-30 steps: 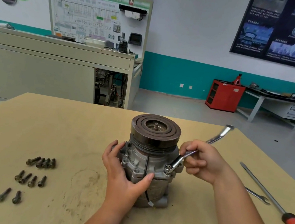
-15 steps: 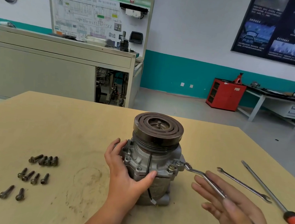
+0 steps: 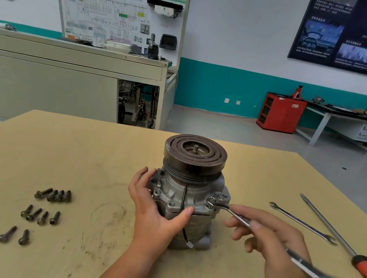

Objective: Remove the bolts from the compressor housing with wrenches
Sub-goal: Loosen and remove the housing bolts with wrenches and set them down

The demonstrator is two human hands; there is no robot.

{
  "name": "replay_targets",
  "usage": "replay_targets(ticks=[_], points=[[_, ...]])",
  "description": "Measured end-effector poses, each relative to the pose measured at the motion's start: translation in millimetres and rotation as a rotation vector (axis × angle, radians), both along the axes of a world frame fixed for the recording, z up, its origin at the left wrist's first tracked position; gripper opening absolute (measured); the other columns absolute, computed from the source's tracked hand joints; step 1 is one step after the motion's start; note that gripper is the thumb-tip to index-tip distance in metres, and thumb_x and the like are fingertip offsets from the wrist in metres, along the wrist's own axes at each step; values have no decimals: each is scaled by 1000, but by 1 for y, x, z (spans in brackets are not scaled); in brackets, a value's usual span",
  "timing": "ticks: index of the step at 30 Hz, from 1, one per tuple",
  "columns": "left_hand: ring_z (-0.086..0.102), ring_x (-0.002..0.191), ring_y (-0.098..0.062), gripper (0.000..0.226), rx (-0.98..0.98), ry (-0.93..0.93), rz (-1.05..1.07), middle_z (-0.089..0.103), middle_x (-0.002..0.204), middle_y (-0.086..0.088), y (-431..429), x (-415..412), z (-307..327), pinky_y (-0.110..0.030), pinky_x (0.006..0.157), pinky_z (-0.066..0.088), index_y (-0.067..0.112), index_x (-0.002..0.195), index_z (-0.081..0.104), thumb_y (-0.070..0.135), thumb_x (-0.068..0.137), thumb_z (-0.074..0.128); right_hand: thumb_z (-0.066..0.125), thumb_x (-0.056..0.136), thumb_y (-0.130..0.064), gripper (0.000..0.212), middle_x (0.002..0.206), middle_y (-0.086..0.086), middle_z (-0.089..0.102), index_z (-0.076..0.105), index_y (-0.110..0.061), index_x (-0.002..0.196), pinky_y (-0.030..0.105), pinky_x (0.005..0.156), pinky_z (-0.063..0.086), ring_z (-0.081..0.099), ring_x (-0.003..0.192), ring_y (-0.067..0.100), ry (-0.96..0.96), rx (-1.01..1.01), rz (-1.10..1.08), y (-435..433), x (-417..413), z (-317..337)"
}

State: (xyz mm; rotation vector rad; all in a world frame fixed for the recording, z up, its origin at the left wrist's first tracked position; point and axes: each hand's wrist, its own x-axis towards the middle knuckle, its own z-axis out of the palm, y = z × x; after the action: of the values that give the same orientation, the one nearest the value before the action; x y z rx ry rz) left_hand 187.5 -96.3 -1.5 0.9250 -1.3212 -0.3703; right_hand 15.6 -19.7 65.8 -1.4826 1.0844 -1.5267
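Compressor (image 3: 184, 199) stands upright at mid-table, near the front edge, with its dark grooved pulley (image 3: 194, 151) on top. Left hand (image 3: 157, 214) grips the housing: thumb across the front, fingers curled round the left flange. Right hand (image 3: 269, 239) holds the wrench (image 3: 233, 214) loosely, with the shaft under the thumb and across spread, barely bent fingers. The wrench's ring end sits on a bolt (image 3: 211, 202) at the right front flange, and its far end is blurred at the lower right. Table (image 3: 84, 149) is a tan wood top, scuffed, with a faint dirty ring mark (image 3: 108, 217) left of the compressor. Ten loose bolts (image 3: 40, 215) lie at front left in three rows of four, four and two. Right of the compressor lie a spare wrench (image 3: 301, 222) and, just beyond it, a long screwdriver (image 3: 339, 238) with a red handle; the two are roughly parallel and apart. Behind the table there's a grey floor (image 3: 225, 130) and a white wall with a teal band (image 3: 219, 85). A grey cabinet bench (image 3: 45, 85) at left carries a wiring-diagram board (image 3: 117, 13). A dark poster (image 3: 352, 35) hangs at upper right, with a red cabinet (image 3: 280, 112) below it, beside a grey workbench (image 3: 350, 127) with clutter on top.
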Motion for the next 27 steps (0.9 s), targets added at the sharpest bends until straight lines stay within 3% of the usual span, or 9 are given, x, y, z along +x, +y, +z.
replay_targets(ticks=[2, 4, 7, 10, 12, 16, 18, 21, 27], points=[[23, 129, 11, 81, 0, 1, -1, 25, 136, -5, 0, 0, 0, -3, 103, 21, 30, 127, 30, 50, 57, 68, 54, 73, -17, 24, 56, 13, 63, 77, -12, 72, 18, 41, 37, 51, 46, 13, -72, 62, 45, -20, -9, 11], [22, 128, 11, 81, -7, -1, 3, 25, 135, -6, -1, -1, 1, -2, 103, 20, 29, 126, 31, 49, 57, 67, 49, 75, -28, 36, 38, 5, 46, 70, -9, 54, 19, 37, 31, 37, 36, 10, -142, 174, 82, -48, -15, 20], [23, 128, 10, 79, -5, -2, -1, 24, 135, -5, 0, -1, 0, -1, 101, 21, 31, 125, 32, 48, 57, 67, 45, 75, -30, 40, 29, -3, 29, 59, -13, 42, 15, 37, 23, 24, 29, 7, -268, 368, 248, -88, -16, 23], [24, 130, 5, 79, 1, 6, -9, 24, 135, -5, 1, 0, 1, -2, 101, 22, 31, 124, 32, 49, 57, 68, 54, 75, -31, 35, 30, -5, 31, 59, -13, 46, 14, 37, 24, 21, 30, 6, -342, 460, 402, -106, -20, 16], [23, 129, 7, 79, 5, 3, -10, 25, 135, -6, 1, 0, 1, -2, 101, 21, 30, 124, 32, 50, 57, 68, 68, 65, -36, 28, 32, -6, 35, 64, -12, 51, 15, 37, 27, 19, 36, 7, -445, 395, 441, -101, -28, 13], [21, 129, 11, 80, 17, 0, -8, 25, 136, -7, 1, 0, 1, -1, 102, 20, 30, 125, 32, 51, 57, 67, 69, 57, -43, 27, 45, -1, 50, 70, -15, 57, 16, 36, 34, 35, 40, 6, -723, 264, 279, -65, -41, 8], [21, 129, 11, 80, 18, -4, -7, 25, 136, -6, 1, 0, 1, -2, 102, 19, 30, 125, 32, 52, 57, 67, 63, 60, -44, 33, 56, 6, 62, 73, -13, 61, 15, 41, 42, 54, 46, 11, -644, 235, 187, -40, -39, 5], [20, 129, 11, 80, 17, -5, -1, 25, 136, -5, 0, 0, 1, -1, 102, 19, 30, 125, 31, 52, 57, 67, 52, 72, -22, 27, 76, 14, 73, 79, -16, 78, 14, 50, 50, 69, 63, 16, -410, 130, 59, -10, -22, -3], [21, 131, 8, 80, 14, -3, 0, 26, 137, -7, 1, 0, 1, -4, 105, 20, 30, 126, 31, 52, 57, 67, 51, 85, 3, 31, 78, 10, 75, 75, -16, 82, 17, 59, 55, 72, 68, 20, -247, -16, -195, 4, 17, -12]])
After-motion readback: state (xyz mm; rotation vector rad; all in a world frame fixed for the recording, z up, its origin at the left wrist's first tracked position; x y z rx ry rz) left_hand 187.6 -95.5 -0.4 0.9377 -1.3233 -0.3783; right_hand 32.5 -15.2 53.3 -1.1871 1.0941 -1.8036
